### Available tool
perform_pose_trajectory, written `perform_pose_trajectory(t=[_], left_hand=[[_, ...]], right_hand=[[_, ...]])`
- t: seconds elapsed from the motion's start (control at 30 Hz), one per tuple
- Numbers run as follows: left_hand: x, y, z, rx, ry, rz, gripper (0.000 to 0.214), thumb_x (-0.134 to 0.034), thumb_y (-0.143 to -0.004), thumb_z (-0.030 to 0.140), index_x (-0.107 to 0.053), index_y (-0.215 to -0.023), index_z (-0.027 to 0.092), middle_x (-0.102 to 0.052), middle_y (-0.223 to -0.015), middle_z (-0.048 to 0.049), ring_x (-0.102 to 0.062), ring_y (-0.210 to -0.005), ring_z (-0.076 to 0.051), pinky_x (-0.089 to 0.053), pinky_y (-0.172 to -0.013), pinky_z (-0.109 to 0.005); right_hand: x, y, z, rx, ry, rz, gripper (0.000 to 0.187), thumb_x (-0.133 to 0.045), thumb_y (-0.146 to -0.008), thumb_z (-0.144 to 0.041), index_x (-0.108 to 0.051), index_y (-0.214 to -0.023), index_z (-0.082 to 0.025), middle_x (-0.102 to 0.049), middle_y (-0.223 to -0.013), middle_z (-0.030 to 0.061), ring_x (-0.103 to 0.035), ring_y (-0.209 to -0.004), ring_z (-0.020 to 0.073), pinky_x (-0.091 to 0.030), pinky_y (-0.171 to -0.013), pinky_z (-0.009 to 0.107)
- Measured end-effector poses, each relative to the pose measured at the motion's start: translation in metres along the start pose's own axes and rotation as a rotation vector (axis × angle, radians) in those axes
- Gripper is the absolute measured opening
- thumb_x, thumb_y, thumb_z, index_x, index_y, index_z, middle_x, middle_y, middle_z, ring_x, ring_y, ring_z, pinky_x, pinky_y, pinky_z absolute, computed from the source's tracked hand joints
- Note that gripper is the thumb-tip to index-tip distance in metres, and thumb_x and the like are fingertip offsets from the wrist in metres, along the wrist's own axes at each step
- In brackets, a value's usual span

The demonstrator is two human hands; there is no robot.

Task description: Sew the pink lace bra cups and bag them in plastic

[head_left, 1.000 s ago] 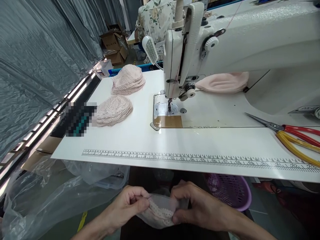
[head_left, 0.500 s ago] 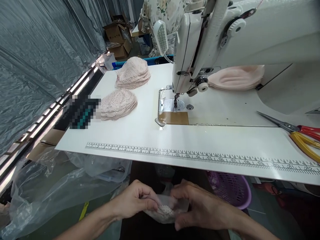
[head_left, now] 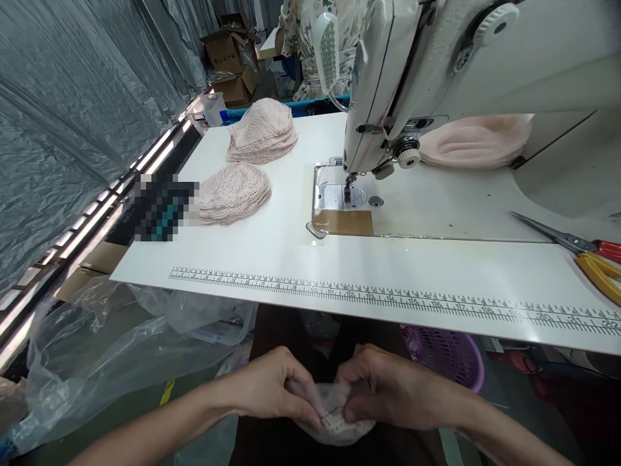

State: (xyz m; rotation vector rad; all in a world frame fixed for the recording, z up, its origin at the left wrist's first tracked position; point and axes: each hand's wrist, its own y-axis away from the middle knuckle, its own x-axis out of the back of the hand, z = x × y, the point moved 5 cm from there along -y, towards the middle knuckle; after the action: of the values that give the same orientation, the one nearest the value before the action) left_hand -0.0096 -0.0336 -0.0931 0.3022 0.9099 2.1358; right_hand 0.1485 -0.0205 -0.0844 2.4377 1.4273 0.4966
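Note:
Below the table's front edge, over my lap, I hold a small translucent plastic bag (head_left: 334, 432) with tiny pale pieces inside, too small to name. My left hand (head_left: 276, 388) pinches its left side between thumb and fingers. On the right side, my right hand (head_left: 392, 391) grips the bag's edge with thumb and bent fingers. Above the hands lies the white table (head_left: 272, 259) with a printed ruler along its front. A white sewing machine (head_left: 371, 97) stands on it, its needle over the metal plate. Two piles of pale pink lace pieces, the back pile (head_left: 262, 133) and the front pile (head_left: 235, 194), lie left of it.
Scissors (head_left: 577, 243) with red and yellow handles lie at the right. Beige-pink fabric cups (head_left: 478, 142) rest behind the needle. A purple basket (head_left: 473, 362) sits below the table; clear plastic sheeting (head_left: 121, 369) hangs lower left. A person in floral clothing (head_left: 305, 52) is behind.
My hands have drawn closer together on the bag, and its opening is more gathered between the fingers. The view has shifted slightly, moving the table and machine a little right and up.

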Motion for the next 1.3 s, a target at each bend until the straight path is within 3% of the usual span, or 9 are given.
perform_pose_trajectory(t=[0.13,0.33,0.57,0.73,0.87,0.97,1.3], left_hand=[[-0.001,0.0,-0.006,0.023,0.097,-0.043,0.019,-0.08,-0.063,0.027,-0.078,-0.079,0.017,-0.074,-0.07,-0.0032,-0.069,-0.068,-0.017,-0.051,-0.064,-0.02],[0.001,0.001,-0.015,0.041,0.147,-0.002,0.021,-0.082,-0.061,0.028,-0.077,-0.076,0.016,-0.073,-0.069,-0.0037,-0.069,-0.067,-0.016,-0.052,-0.063,-0.02],[-0.001,0.006,-0.019,0.076,0.174,0.011,0.021,-0.084,-0.06,0.028,-0.077,-0.076,0.016,-0.072,-0.067,-0.0023,-0.065,-0.061,-0.012,-0.05,-0.061,-0.018],[-0.003,0.007,-0.012,-0.019,0.066,-0.027,0.019,-0.083,-0.06,0.028,-0.078,-0.074,0.016,-0.072,-0.064,-0.0014,-0.059,-0.056,-0.009,-0.045,-0.056,-0.015],[-0.004,0.008,-0.01,-0.039,0.033,-0.036,0.024,-0.083,-0.061,0.032,-0.078,-0.077,0.016,-0.072,-0.066,-0.0028,-0.06,-0.057,-0.01,-0.045,-0.056,-0.015],[-0.006,0.008,-0.008,-0.02,0.052,-0.042,0.026,-0.082,-0.062,0.033,-0.078,-0.081,0.016,-0.074,-0.071,-0.0042,-0.064,-0.062,-0.013,-0.048,-0.06,-0.016],[-0.006,0.008,-0.003,0.041,0.062,-0.003,0.022,-0.082,-0.061,0.027,-0.077,-0.079,0.015,-0.068,-0.061,0.0001,-0.059,-0.057,-0.009,-0.044,-0.056,-0.014]], right_hand=[[0.0,0.006,0.009,-0.026,-0.091,-0.09,0.012,-0.073,-0.073,-0.023,-0.072,-0.084,-0.018,-0.066,-0.073,-0.0019,-0.06,-0.07,0.0138,-0.041,-0.059,0.019],[-0.006,0.007,0.0,-0.141,0.187,-0.005,0.037,-0.08,-0.061,-0.018,-0.064,-0.094,-0.022,-0.063,-0.084,-0.0018,-0.055,-0.087,0.0195,-0.039,-0.072,0.025],[-0.01,0.012,0.003,-0.123,0.183,0.066,0.024,-0.074,-0.068,-0.015,-0.063,-0.088,-0.023,-0.058,-0.081,-0.0035,-0.052,-0.084,0.017,-0.036,-0.074,0.026],[-0.011,0.009,0.012,-0.05,0.087,0.051,0.013,-0.078,-0.066,-0.026,-0.069,-0.072,-0.019,-0.057,-0.069,-0.0042,-0.052,-0.077,0.0156,-0.037,-0.071,0.025],[-0.016,0.008,0.02,0.014,-0.124,-0.043,0.027,-0.075,-0.068,-0.041,-0.071,-0.07,-0.015,-0.054,-0.061,-0.0041,-0.05,-0.06,0.0109,-0.034,-0.052,0.019],[-0.017,0.008,0.027,0.043,-0.23,-0.065,0.031,-0.076,-0.067,-0.045,-0.073,-0.072,-0.014,-0.058,-0.062,-0.0025,-0.052,-0.06,0.011,-0.036,-0.051,0.018],[-0.016,0.013,0.021,0.01,-0.261,-0.045,0.007,-0.073,-0.069,-0.017,-0.074,-0.076,-0.015,-0.062,-0.075,-0.0022,-0.056,-0.066,0.0109,-0.039,-0.057,0.018]])
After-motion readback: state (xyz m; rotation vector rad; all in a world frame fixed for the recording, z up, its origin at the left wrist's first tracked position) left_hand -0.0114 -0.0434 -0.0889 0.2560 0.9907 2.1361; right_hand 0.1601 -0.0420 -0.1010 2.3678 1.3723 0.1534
